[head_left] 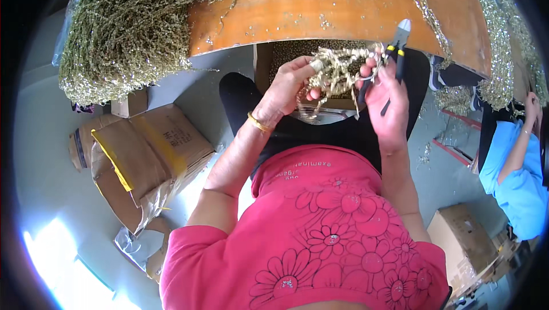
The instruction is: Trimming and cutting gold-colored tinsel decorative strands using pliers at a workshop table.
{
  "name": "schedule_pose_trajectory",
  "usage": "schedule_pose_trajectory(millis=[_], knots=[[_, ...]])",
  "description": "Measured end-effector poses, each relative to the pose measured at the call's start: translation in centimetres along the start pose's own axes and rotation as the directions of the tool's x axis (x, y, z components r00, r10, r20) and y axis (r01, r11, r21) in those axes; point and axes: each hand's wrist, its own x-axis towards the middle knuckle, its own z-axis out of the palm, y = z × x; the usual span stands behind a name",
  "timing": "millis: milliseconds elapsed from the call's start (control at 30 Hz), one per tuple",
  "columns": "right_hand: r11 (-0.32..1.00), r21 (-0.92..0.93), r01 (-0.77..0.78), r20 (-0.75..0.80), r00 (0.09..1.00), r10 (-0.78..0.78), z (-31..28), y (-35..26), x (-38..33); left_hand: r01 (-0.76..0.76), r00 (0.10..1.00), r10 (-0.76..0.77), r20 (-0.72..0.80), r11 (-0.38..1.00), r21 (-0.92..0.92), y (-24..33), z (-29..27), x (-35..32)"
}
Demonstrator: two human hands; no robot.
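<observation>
L hand [287, 88] grips glitter sprig [337, 70]; R hand [386, 101] holds cutters [397, 47].

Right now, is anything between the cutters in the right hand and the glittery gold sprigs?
Nothing visible. The left hand grips the gold sprig bundle, and the right hand holds the cutters right beside it, their tip pointing up, away from the sprigs.

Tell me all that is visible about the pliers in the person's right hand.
The pliers are small cutters with grey metal jaws and black handles banded in yellow near the pivot. They stand almost upright, jaws pointing up over the edge of the orange table. The right hand holds the handles. The glittery gold sprig bundle lies just to their left; whether it touches them cannot be told.
</observation>
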Motion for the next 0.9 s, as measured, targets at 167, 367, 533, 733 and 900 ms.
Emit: schedule_pose_trajectory(millis=[167, 367, 533, 733, 900], knots=[[0.631, -0.755, 0.180, -0.112, 0.912, -0.394, -2.7, 2.0, 0.1, 0.188, 0.980, -0.091, 0.180, 0.729, -0.659, -2.6, -1.4, 2.1], [0.483, -0.752, 0.449, 0.235, 0.866, -0.440, -1.5, 3.3, -2.1, 0.011, 1.000, -0.006, 0.014, 0.909, -0.418, -2.4, 1.6, 1.7], [0.016, -0.778, 0.628, 0.549, 0.692, -0.468, -0.2, 3.0, 0.4, -0.079, 0.997, 0.078, -0.011, 0.988, -0.136, -3.2, 2.0, 2.3], [0.644, -0.732, 0.222, 0.163, 0.975, -0.151, -0.6, 2.7, 1.3, -0.078, 0.987, 0.113, -0.116, 0.958, 0.275, -1.5, 1.4, 1.4], [0.716, -0.654, 0.245, 0.097, 0.966, -0.242, -0.7, 2.6, 2.0, -0.012, 1.000, 0.012, 0.022, 1.000, -0.011, -2.4, 0.2, 1.4]])
